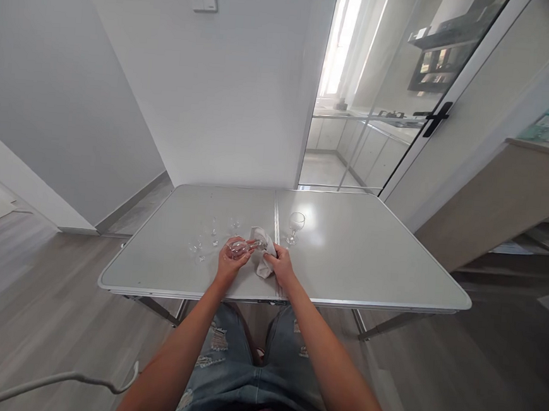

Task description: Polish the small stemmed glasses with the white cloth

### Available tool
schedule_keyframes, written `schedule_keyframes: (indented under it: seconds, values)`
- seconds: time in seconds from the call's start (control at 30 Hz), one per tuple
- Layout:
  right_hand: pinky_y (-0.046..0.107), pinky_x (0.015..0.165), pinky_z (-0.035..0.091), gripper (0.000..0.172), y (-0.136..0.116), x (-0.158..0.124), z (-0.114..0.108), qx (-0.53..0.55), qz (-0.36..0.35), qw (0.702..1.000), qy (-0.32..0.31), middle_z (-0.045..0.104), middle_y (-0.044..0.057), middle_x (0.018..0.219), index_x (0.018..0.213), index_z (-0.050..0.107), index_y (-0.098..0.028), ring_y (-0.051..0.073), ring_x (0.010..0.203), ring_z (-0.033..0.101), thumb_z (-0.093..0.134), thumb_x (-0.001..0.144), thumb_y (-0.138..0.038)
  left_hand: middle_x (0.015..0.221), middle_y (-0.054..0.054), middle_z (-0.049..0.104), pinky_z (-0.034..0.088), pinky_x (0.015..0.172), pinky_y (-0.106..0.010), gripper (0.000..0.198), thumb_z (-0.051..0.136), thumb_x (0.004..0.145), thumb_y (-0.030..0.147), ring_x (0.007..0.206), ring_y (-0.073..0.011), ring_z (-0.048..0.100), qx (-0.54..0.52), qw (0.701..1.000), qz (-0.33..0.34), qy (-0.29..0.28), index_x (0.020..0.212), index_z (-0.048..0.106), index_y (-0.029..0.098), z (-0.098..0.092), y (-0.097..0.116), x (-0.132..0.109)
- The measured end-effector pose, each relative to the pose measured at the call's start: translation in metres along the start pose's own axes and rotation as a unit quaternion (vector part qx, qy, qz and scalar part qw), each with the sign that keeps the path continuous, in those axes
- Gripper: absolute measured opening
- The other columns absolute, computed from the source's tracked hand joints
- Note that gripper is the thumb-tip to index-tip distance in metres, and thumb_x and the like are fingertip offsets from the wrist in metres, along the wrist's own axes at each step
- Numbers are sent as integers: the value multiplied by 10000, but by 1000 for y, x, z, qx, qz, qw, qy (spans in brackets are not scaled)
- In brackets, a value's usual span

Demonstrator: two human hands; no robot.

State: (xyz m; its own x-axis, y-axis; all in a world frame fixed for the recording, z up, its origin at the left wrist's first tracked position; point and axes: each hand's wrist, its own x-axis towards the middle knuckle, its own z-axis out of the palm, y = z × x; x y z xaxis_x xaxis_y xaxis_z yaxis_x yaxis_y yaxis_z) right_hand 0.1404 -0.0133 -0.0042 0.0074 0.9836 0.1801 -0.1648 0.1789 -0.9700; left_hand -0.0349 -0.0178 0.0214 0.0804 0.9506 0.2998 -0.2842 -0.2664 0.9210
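Observation:
My left hand (230, 264) is closed around the bowl of a clear stemmed glass (239, 248), which lies tilted on its side with its foot toward the right. A whitish cloth (264, 269) is gripped in my right hand (281, 264) and touches the stem and foot end of that glass. Part of the cloth hangs down between my hands. Beyond my right hand, one stemmed glass (296, 225) stands upright on the table. To the left of my left hand are several small clear glasses (199, 248), hard to make out against the tabletop.
The light grey folding table (370, 257) has a metal rim and a centre seam. A white wall (235, 101) rises behind it. At the back right is a glass door (356, 136) with a black handle (436, 119). A pale curved hook-like bar (75, 377) shows at lower left.

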Motion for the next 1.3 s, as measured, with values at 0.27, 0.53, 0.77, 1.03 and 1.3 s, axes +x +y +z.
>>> schedule_keyframes:
  seconds: [0.27,0.53,0.77,1.03,1.3]
  values:
    - [234,589,357,164,-9,-5,-4,-20,-33,999,25,562,-29,684,808,668,-173,132,640,441,596,716,-288,1188,-146,713,510,1038,-547,513,829,728,339,1067,-293,711,1,1000,6,0,1121,528,205,1,4,0]
    - [226,551,323,174,4,1,0,-8,39,999,-10,565,-31,634,759,652,-168,127,593,433,581,619,-244,1152,-141,726,526,1015,-535,517,838,712,337,1036,-292,723,8,1000,8,8,1111,536,206,0,1,0]
    - [243,605,391,362,-2,-3,-2,21,11,1000,-20,655,-1,783,966,697,-177,158,668,507,581,628,-232,1145,-143,729,525,1015,-535,529,841,705,328,1031,-290,724,8,1000,6,16,1112,526,204,0,2,1]
    - [263,695,438,558,-9,-4,2,59,46,991,-107,708,15,930,1148,694,-199,189,791,580,585,602,-174,1118,-143,735,523,1014,-525,518,837,715,329,996,-283,735,23,999,23,42,1112,535,191,-1,1,2]
    - [259,744,442,582,-9,-4,0,106,28,993,-51,713,15,970,1169,688,-203,200,860,590,619,593,-160,1132,-148,732,519,1020,-531,530,843,698,351,1009,-288,730,13,999,15,29,1104,547,186,-2,1,1]
